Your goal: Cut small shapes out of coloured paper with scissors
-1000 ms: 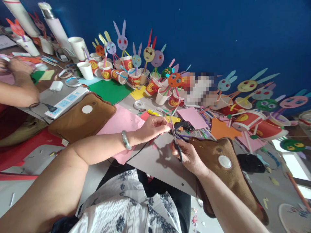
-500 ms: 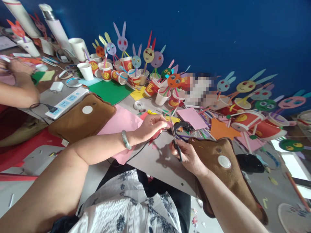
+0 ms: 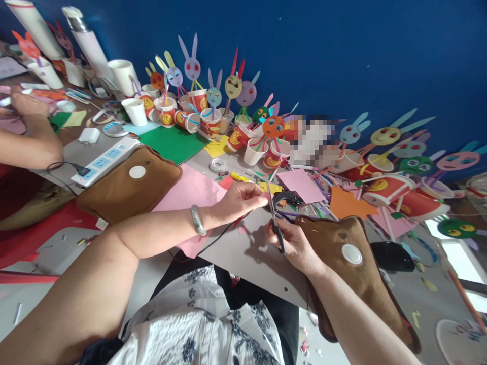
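My right hand (image 3: 291,241) grips a pair of black-handled scissors (image 3: 278,234), its blades pointing away from me, up past my left fingertips. My left hand (image 3: 243,199), with a jade-like bangle on the wrist, pinches a small piece of pink paper right beside the blades; my fingers cover most of it. Under my left forearm lies a large pink paper sheet (image 3: 190,195). Small pink scraps (image 3: 242,230) are on the grey table below my hands. Just beyond the scissors rests a black looped object (image 3: 291,197), partly hidden.
Paper cups with rabbit-faced puppets (image 3: 233,87) line the blue wall. Brown plush pads (image 3: 129,185) lie on either side, near a power strip (image 3: 108,161). Orange paper (image 3: 352,203), green paper (image 3: 173,141) and a tape roll (image 3: 217,165) are around. Another person's arm (image 3: 32,134) is at left.
My left fingers have shifted slightly right, closer to the scissor blades, and the pink piece shows less. One pink scrap below my left hand has changed place. The scissors stay nearly still.
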Motion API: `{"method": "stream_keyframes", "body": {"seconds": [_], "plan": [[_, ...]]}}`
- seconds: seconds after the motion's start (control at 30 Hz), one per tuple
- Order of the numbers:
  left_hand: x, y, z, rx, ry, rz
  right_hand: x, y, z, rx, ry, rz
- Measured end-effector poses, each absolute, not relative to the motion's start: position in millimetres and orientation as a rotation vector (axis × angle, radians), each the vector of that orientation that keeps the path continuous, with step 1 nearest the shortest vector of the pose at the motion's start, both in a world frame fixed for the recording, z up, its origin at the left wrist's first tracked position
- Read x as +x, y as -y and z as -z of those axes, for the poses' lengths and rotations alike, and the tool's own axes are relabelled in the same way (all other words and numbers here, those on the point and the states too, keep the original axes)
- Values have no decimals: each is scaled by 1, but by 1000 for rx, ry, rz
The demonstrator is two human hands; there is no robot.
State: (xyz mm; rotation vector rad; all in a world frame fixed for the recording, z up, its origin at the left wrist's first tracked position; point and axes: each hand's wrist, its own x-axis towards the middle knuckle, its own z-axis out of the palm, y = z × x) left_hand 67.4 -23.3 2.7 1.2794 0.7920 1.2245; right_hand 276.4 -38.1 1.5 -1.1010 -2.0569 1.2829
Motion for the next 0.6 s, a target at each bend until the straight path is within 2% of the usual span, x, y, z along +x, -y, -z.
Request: {"method": "stream_keyframes", "body": {"seconds": [0.6], "plan": [[66, 24, -3, 1283, -778, -1233, 278, 39, -2, -1124, 2081, -1203]]}}
